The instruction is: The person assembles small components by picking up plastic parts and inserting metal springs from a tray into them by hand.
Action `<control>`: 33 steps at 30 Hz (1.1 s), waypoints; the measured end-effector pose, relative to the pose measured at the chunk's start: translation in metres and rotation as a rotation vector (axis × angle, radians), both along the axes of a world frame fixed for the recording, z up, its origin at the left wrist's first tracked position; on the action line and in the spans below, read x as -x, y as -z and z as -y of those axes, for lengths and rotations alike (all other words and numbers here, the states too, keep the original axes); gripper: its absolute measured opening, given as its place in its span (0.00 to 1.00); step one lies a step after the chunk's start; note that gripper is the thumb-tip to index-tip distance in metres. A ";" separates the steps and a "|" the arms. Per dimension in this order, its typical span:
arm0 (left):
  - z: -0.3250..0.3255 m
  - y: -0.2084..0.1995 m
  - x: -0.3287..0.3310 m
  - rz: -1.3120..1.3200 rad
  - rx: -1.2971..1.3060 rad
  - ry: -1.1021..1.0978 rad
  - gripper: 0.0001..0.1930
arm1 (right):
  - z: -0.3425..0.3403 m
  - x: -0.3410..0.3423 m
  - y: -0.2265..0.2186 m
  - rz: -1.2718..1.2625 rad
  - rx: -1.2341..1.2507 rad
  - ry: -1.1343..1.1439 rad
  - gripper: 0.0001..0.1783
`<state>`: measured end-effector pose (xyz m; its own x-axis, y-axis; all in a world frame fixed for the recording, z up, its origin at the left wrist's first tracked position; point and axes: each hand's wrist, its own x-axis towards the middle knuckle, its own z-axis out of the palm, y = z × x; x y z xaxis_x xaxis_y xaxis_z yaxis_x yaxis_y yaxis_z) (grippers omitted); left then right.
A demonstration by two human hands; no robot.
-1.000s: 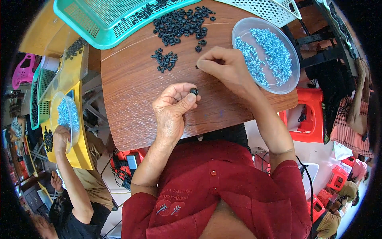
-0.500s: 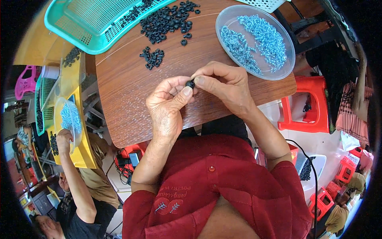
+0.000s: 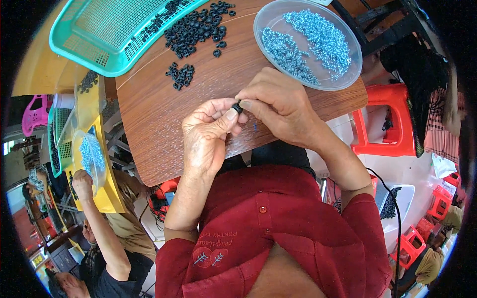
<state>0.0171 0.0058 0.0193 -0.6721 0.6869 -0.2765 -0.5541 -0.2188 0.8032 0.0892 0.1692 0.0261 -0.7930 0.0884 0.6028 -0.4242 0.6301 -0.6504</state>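
Above the near part of the brown wooden table (image 3: 149, 124), my two hands meet around one small round black part (image 3: 237, 106). My left hand (image 3: 206, 134) pinches it between thumb and fingers. From the other side, the thumb and forefinger of my right hand (image 3: 280, 109) close at its upper end; whether they also hold a tiny piece is too small to tell. Beyond my hands lie a large pile of black ring-like parts (image 3: 196, 30) and a smaller black pile (image 3: 180, 75). A clear round tub (image 3: 343, 85) at the far right holds two heaps of tiny shiny light-blue pieces (image 3: 323, 37).
A green mesh basket (image 3: 117, 69) with black parts stands far left. On the left, a co-worker's hand (image 3: 82, 184) is beside another tub of blue pieces (image 3: 92, 154) on a yellow table (image 3: 112, 191). A red stool (image 3: 387, 141) and a black cable (image 3: 397, 218) are at right.
The table, basket and tub have shifted slightly in the view. My hands keep their pinch on the black part, the right hand a little more turned. A small blue speck now shows below my right fingers.
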 end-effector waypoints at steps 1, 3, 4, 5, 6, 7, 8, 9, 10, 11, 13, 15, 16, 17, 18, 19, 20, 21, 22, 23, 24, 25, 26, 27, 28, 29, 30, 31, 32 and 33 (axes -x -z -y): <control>-0.001 0.000 0.000 0.014 -0.002 0.011 0.10 | 0.000 -0.001 0.000 -0.012 -0.046 0.011 0.05; -0.002 0.000 -0.001 0.027 -0.002 0.022 0.09 | 0.001 -0.002 0.001 -0.018 -0.054 0.026 0.05; -0.001 0.000 -0.001 0.033 -0.008 0.018 0.09 | 0.002 -0.003 0.002 -0.023 -0.063 0.039 0.06; -0.001 0.000 -0.002 0.040 -0.015 0.013 0.09 | 0.003 -0.003 0.002 -0.024 -0.061 0.039 0.06; -0.003 -0.001 -0.003 0.040 -0.014 0.016 0.09 | 0.004 -0.004 0.003 -0.034 -0.076 0.062 0.06; -0.004 -0.004 -0.005 0.030 -0.005 -0.001 0.09 | 0.005 -0.005 0.004 -0.045 -0.091 0.085 0.06; -0.005 -0.005 -0.006 0.020 0.005 -0.019 0.09 | 0.006 -0.005 0.005 -0.044 -0.089 0.087 0.06; -0.005 -0.005 -0.005 0.019 0.006 -0.018 0.09 | 0.008 -0.006 0.006 -0.068 -0.097 0.114 0.07; -0.005 -0.005 -0.005 0.012 0.019 -0.005 0.09 | 0.009 -0.006 0.007 -0.091 -0.105 0.141 0.08; -0.005 -0.005 -0.004 0.005 0.032 0.008 0.09 | 0.010 -0.006 0.010 -0.091 -0.104 0.141 0.08; -0.007 -0.007 -0.004 0.015 0.051 0.018 0.09 | 0.012 -0.008 0.014 -0.128 -0.129 0.179 0.11; -0.008 -0.009 -0.005 0.025 0.071 0.027 0.10 | 0.016 -0.009 0.015 -0.143 -0.162 0.201 0.12; -0.008 -0.009 -0.006 0.022 0.079 0.020 0.09 | 0.017 -0.010 0.015 -0.159 -0.195 0.221 0.13; -0.009 -0.010 -0.007 0.019 0.087 0.013 0.09 | 0.019 -0.011 0.015 -0.158 -0.193 0.221 0.13; -0.010 -0.010 -0.008 0.020 0.088 0.014 0.09 | 0.021 -0.013 0.014 -0.153 -0.200 0.225 0.13; -0.011 -0.010 -0.008 0.005 0.096 0.008 0.08 | 0.022 -0.014 0.014 -0.148 -0.206 0.228 0.14; -0.012 -0.010 -0.009 -0.010 0.103 0.003 0.07 | 0.022 -0.015 0.015 -0.146 -0.205 0.230 0.14; -0.012 -0.009 -0.009 -0.009 0.104 0.003 0.07 | 0.021 -0.017 0.015 -0.137 -0.202 0.220 0.15; -0.012 -0.007 -0.010 -0.012 0.106 -0.015 0.06 | 0.020 -0.018 0.016 -0.127 -0.199 0.211 0.16; -0.013 -0.005 -0.010 -0.014 0.108 -0.034 0.05 | 0.019 -0.019 0.016 -0.126 -0.198 0.212 0.16; -0.013 -0.003 -0.010 -0.013 0.109 -0.035 0.05 | 0.017 -0.020 0.017 -0.120 -0.173 0.202 0.17; -0.013 -0.001 -0.009 0.009 0.091 -0.035 0.05 | 0.016 -0.020 0.017 -0.115 -0.148 0.191 0.18; -0.013 0.000 -0.009 0.031 0.073 -0.035 0.05 | 0.016 -0.019 0.016 -0.114 -0.147 0.191 0.18; -0.013 -0.001 -0.010 0.032 0.074 -0.034 0.05 | 0.016 -0.019 0.015 -0.106 -0.142 0.213 0.19; -0.014 -0.001 -0.010 0.047 0.061 -0.035 0.05 | 0.015 -0.018 0.014 -0.099 -0.137 0.234 0.19; -0.014 -0.001 -0.010 0.063 0.048 -0.036 0.05 | 0.014 -0.019 0.012 -0.098 -0.136 0.234 0.19; -0.014 0.000 -0.009 0.064 0.049 -0.035 0.05 | 0.014 -0.020 0.010 -0.074 -0.142 0.225 0.19; -0.013 0.003 -0.007 0.055 0.016 -0.030 0.05 | 0.013 -0.022 0.009 -0.049 -0.148 0.216 0.19; -0.013 0.005 -0.006 0.045 -0.017 -0.026 0.05 | 0.014 -0.022 0.009 -0.048 -0.147 0.216 0.19; -0.015 0.004 -0.007 0.046 -0.017 -0.026 0.05 | 0.016 -0.021 0.009 -0.040 -0.132 0.196 0.18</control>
<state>0.0244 0.0209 0.0151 -0.6766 0.6745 -0.2955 -0.5841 -0.2472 0.7731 0.1106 0.1533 0.0170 -0.7434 0.1565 0.6503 -0.3093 0.7817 -0.5416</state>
